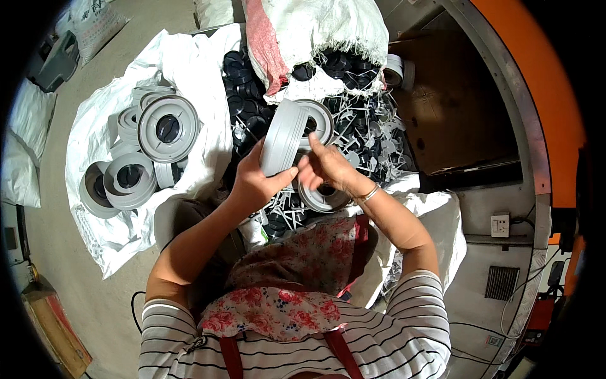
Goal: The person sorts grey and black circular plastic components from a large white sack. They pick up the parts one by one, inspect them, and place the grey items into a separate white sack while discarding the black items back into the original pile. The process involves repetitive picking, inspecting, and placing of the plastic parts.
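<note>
Both hands (287,174) clamped on grey wheel (285,145), white sacking (208,145) on concrete floor (120,44)

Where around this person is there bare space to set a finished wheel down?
Bare patches: the white woven sheet right of the stacked grey plastic wheels, and the concrete floor beyond it. Crowded: the heap of black caps and white pins ahead. The left hand holds a grey wheel; the right hand touches it.

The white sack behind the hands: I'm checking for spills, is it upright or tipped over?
Tipped over. The white sack lies on its side, mouth toward the person, and black round parts spill from it.
</note>
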A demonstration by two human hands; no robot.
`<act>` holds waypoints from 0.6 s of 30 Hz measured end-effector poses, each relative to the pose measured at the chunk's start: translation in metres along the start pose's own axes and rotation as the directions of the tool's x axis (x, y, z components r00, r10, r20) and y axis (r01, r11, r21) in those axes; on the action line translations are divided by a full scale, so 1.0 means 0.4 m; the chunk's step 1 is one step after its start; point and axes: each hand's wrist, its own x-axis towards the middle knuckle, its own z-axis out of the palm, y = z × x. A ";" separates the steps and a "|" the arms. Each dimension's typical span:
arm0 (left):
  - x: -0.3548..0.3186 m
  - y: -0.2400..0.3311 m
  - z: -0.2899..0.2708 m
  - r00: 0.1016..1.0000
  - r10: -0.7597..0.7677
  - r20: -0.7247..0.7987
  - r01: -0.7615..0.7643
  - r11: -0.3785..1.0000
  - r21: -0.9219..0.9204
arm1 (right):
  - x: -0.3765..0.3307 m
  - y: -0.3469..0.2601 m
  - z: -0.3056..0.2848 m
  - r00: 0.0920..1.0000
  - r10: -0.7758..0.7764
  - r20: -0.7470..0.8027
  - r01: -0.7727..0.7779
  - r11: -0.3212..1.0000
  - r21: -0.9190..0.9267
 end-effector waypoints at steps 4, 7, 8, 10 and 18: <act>0.007 -0.066 -0.012 0.974 0.211 0.087 -0.210 0.677 0.705 | 0.190 0.071 -0.172 0.350 -0.842 -0.411 0.049 0.455 -0.889; -0.016 -0.130 -0.017 0.977 -0.015 0.213 -0.137 0.719 0.681 | 0.258 0.086 -0.213 0.756 -0.383 -0.531 0.055 0.845 -0.531; -0.004 -0.137 0.004 0.960 -0.043 0.277 -0.149 0.757 0.636 | 0.294 0.143 -0.260 0.610 -0.501 -0.614 0.022 0.786 -0.618; 0.015 -0.120 0.006 0.950 0.022 0.311 -0.232 0.717 0.657 | 0.301 0.140 -0.265 0.537 -0.578 -0.614 0.087 0.762 -0.642; 0.076 -0.048 0.034 0.914 0.238 0.328 -0.405 0.495 0.769 | -0.003 -0.070 -0.140 0.944 -0.216 -0.247 0.214 0.976 -0.036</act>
